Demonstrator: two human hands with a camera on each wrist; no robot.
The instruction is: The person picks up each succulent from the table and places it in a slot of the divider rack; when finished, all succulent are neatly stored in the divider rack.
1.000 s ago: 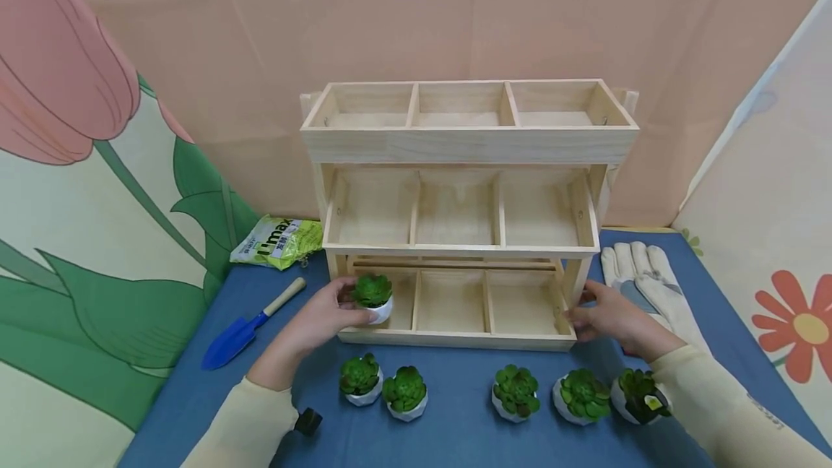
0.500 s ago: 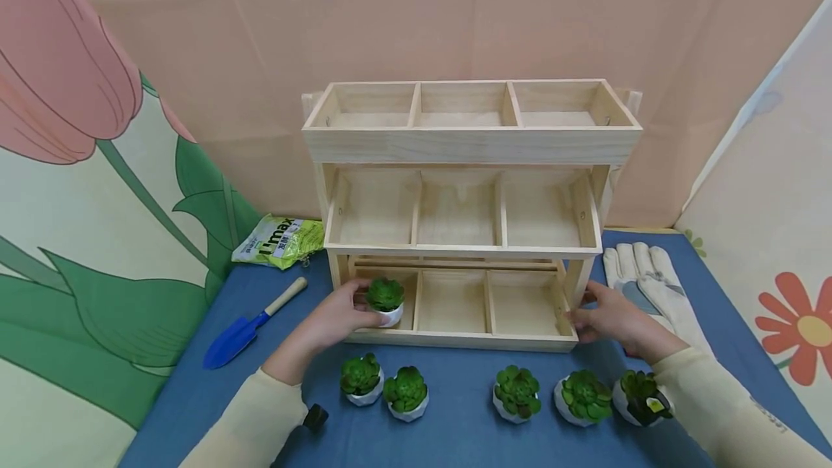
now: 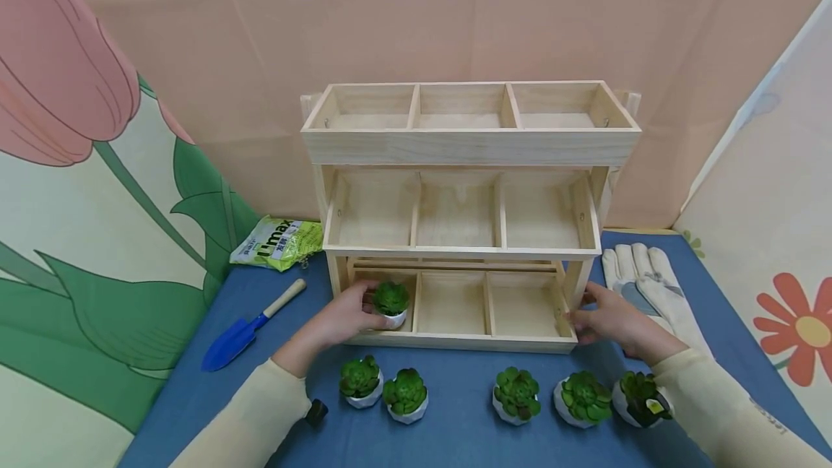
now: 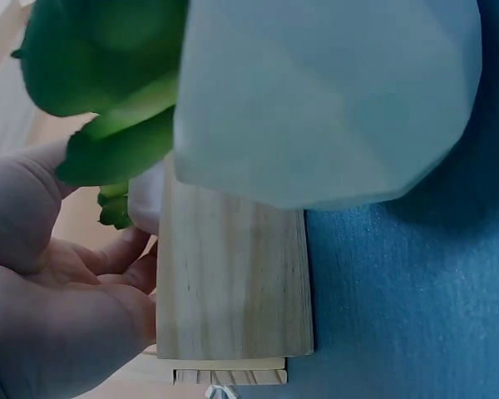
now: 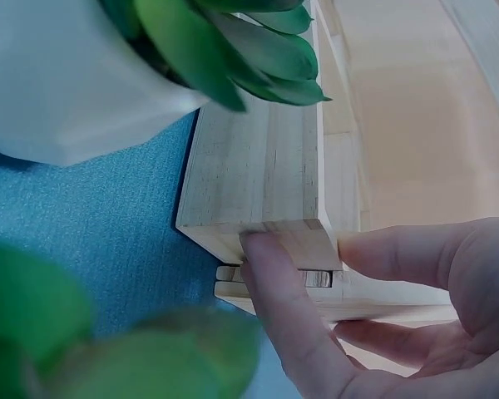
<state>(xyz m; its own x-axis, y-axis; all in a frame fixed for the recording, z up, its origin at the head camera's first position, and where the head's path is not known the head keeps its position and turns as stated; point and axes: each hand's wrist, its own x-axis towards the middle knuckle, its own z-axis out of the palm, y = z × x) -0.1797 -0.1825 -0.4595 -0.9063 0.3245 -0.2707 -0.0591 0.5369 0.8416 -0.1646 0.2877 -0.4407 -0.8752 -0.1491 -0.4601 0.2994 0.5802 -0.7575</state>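
Note:
My left hand (image 3: 344, 316) holds a small potted succulent (image 3: 391, 298) with green leaves and a white pot, inside the left compartment of the bottom tray of a three-tier wooden planter shelf (image 3: 471, 146). In the left wrist view that pot (image 4: 146, 199) is partly hidden behind the tray's front board (image 4: 233, 274). With thumb and fingers, my right hand (image 3: 607, 316) pinches the right end of the bottom tray. The right wrist view has the index finger (image 5: 287, 307) against the tray's end and the thumb (image 5: 399, 253) on its upper edge.
Several potted succulents stand in front of the shelf, among them one pot (image 3: 406, 396) left and one (image 3: 516, 394) right of centre. A blue trowel (image 3: 237, 338) and a yellow-green bag (image 3: 278, 240) lie at left, white gloves (image 3: 650, 287) at right, on blue cloth (image 3: 455, 425).
My left hand has moved right and slightly down with the succulent, from the tray's left end further into the left compartment. The right hand has stayed on the tray's right end.

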